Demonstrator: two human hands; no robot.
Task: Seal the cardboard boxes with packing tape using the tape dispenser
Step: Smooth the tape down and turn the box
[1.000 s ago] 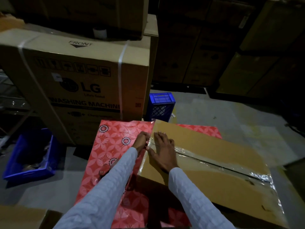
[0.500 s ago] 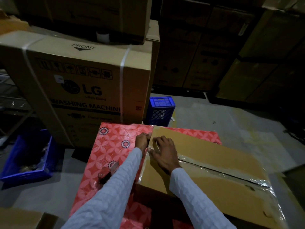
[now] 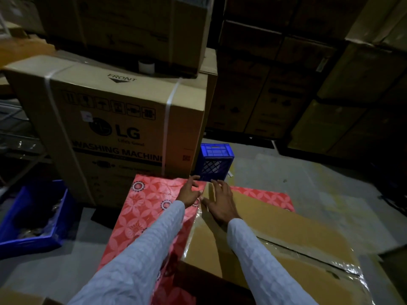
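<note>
While the left hand [image 3: 189, 192] hovers, right fingers [image 3: 217, 190] (spread flat) press the cardboard box [image 3: 286, 234].

Both arms reach forward in pale textured sleeves, running nearly side by side with the wrists close together. The left hand [image 3: 189, 191] lies with fingers spread and loosely extended, thumb toward the right hand [image 3: 221, 202]. The right hand lies palm down, fingers straight and slightly fanned.
</note>
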